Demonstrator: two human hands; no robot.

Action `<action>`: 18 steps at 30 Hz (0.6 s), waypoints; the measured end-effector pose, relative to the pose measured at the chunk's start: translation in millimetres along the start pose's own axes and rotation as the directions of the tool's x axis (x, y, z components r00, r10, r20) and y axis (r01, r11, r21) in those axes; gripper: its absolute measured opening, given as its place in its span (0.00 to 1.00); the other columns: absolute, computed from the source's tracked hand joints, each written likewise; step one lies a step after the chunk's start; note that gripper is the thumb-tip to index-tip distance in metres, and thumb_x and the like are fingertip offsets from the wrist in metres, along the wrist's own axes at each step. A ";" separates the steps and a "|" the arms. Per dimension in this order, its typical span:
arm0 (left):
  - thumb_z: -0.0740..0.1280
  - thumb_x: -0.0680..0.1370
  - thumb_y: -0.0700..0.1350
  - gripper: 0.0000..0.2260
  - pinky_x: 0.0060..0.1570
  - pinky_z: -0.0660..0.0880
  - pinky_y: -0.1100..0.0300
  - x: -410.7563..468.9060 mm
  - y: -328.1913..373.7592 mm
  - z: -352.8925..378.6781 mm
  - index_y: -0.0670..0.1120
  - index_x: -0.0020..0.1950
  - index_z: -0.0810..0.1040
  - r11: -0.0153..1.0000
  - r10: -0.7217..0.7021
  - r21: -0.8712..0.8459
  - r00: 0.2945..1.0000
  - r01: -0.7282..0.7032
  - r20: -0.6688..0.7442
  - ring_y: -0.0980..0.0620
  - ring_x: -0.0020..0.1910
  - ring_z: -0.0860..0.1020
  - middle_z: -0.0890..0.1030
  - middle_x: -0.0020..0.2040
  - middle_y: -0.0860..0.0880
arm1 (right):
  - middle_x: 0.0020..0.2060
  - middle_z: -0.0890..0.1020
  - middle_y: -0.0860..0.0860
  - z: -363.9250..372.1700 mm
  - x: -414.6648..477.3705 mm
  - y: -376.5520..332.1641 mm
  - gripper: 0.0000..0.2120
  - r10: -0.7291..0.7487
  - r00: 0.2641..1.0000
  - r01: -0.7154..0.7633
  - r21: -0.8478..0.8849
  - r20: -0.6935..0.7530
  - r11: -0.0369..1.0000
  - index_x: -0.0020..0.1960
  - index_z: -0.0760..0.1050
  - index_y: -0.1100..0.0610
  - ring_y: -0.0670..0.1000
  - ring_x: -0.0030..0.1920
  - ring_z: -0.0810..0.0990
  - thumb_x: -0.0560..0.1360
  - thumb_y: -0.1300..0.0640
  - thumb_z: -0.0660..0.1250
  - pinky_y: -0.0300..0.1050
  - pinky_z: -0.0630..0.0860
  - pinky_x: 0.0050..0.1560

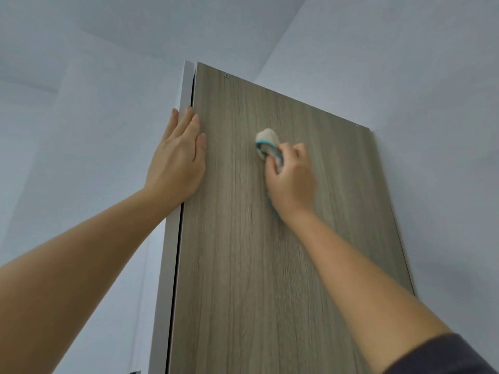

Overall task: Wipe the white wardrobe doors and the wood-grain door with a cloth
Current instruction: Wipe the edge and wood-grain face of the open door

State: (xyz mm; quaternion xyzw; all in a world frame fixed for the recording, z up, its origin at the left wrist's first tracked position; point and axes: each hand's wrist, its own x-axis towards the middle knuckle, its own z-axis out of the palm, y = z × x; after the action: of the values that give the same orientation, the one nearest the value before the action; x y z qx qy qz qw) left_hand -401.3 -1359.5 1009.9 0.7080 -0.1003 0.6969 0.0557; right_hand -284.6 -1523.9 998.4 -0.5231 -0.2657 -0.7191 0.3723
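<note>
The wood-grain door (270, 252) fills the view. The left hand (176, 166) lies flat, fingers (189, 125) straight, over its left edge and the white panel (186, 87) beside it, steadying it. The right hand (293, 182) curls its fingers round the bunched cloth (266, 143), pressed to the door's upper middle. Long overlapping strokes along the grain, reaching the top corners, should clean best.
</note>
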 end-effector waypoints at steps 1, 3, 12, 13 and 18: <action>0.48 0.85 0.46 0.21 0.74 0.48 0.58 -0.8 1.0 0.0 0.41 0.78 0.57 1.000 0.005 0.017 1.000 -0.005 0.005 0.49 0.78 0.45 0.54 0.79 0.48 | 0.45 0.68 0.48 -2.1 4.9 14.0 0.09 0.051 0.999 -0.052 -0.019 -0.005 0.998 0.52 0.75 0.59 0.50 0.39 0.72 0.78 0.54 0.63 0.34 0.56 0.30; 0.48 0.85 0.45 0.21 0.75 0.49 0.56 -0.6 2.2 -0.1 0.41 0.77 0.57 0.999 0.007 0.052 1.000 -0.008 0.011 0.48 0.78 0.45 0.54 0.79 0.47 | 0.46 0.69 0.49 -7.5 13.9 42.1 0.10 0.138 0.990 -0.139 -0.052 -0.021 0.989 0.53 0.76 0.59 0.51 0.39 0.72 0.79 0.54 0.63 0.35 0.57 0.30; 0.49 0.84 0.46 0.20 0.74 0.53 0.53 1.3 1.0 2.3 0.41 0.74 0.62 0.998 0.014 0.061 1.000 -0.014 -0.006 0.47 0.78 0.47 0.57 0.79 0.47 | 0.47 0.80 0.65 -53.9 34.0 190.9 0.13 0.524 0.850 -0.513 -0.318 -0.059 0.797 0.49 0.79 0.64 0.66 0.48 0.79 0.77 0.54 0.64 0.48 0.68 0.40; 0.49 0.84 0.46 0.19 0.74 0.53 0.52 1.0 1.1 1.6 0.41 0.72 0.64 0.998 0.020 0.054 1.000 -0.020 -0.011 0.46 0.78 0.48 0.58 0.78 0.47 | 0.47 0.81 0.65 -56.8 34.5 198.7 0.13 0.550 0.833 -0.535 -0.338 -0.060 0.774 0.49 0.79 0.64 0.66 0.48 0.79 0.77 0.54 0.64 0.48 0.70 0.41; 0.49 0.85 0.44 0.18 0.70 0.49 0.61 -1.4 3.9 1.4 0.39 0.72 0.64 0.998 0.041 0.059 0.998 -0.038 -0.042 0.46 0.78 0.49 0.59 0.78 0.46 | 0.52 0.81 0.64 -65.4 31.1 219.1 0.14 0.627 0.773 -0.609 -0.385 -0.093 0.694 0.54 0.79 0.63 0.65 0.52 0.79 0.78 0.54 0.63 0.50 0.73 0.46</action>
State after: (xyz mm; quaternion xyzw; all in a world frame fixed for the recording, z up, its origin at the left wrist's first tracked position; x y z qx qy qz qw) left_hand -400.8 -1363.4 1008.2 0.6918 -0.0926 0.7157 0.0234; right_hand -148.1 -1709.7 1006.0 -0.6616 0.0674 -0.5781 0.4729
